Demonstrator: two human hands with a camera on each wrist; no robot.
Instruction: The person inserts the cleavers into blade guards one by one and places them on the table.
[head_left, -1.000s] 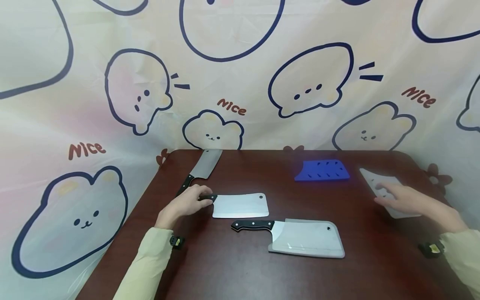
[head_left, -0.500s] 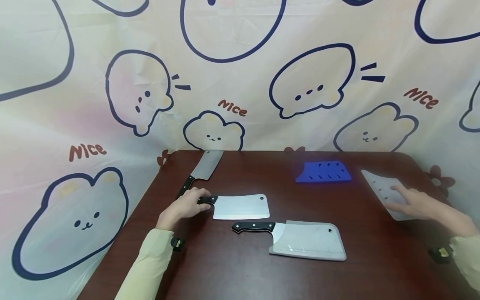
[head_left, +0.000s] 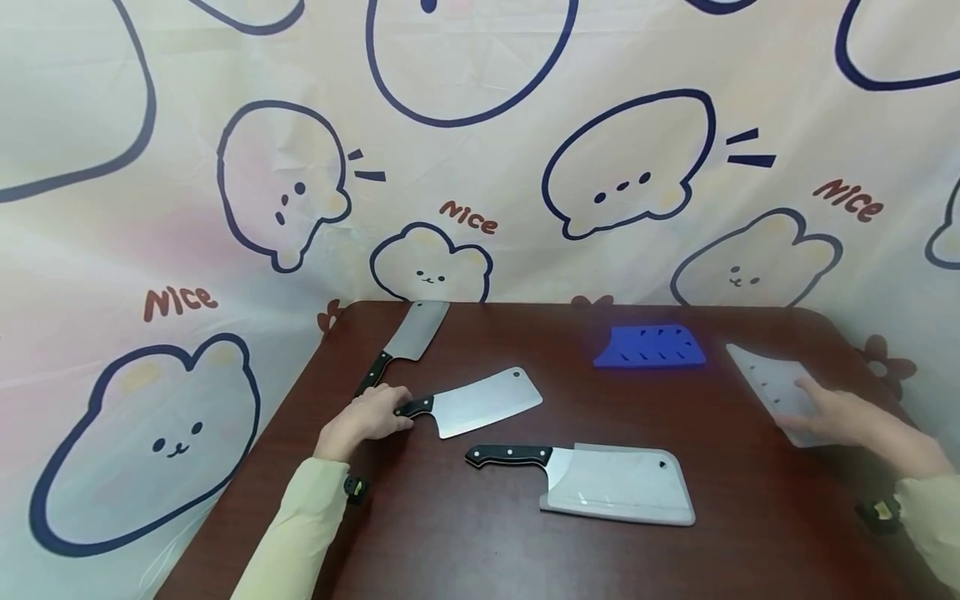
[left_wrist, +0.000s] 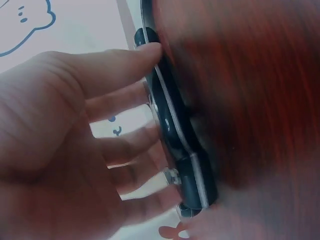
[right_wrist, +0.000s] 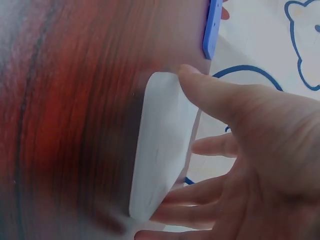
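My left hand [head_left: 365,418] holds the black handle of the middle cleaver [head_left: 487,402], thumb on the near side and fingers behind. The cleaver's blade points right and slightly away. In the left wrist view, the handle [left_wrist: 172,115] crosses beneath the thumb. At the right, my right hand [head_left: 832,415] grips the lower end of a white slotted blade guard [head_left: 768,382], its thumb and fingers on opposite edges. Up close in the right wrist view, the guard [right_wrist: 162,145] lies at a slant between thumb and fingers.
Nearer the front lies another cleaver [head_left: 615,483], its blade inside a translucent guard. A third cleaver [head_left: 416,329] lies bare at the back left, its handle near my left hand. At the back right is a blue blade guard [head_left: 651,347]. A printed cloth surrounds the brown table [head_left: 465,558].
The middle cleaver has turned, its blade tip swinging away from me. My right hand has moved slightly right and down along the white blade guard. The other items stay put.
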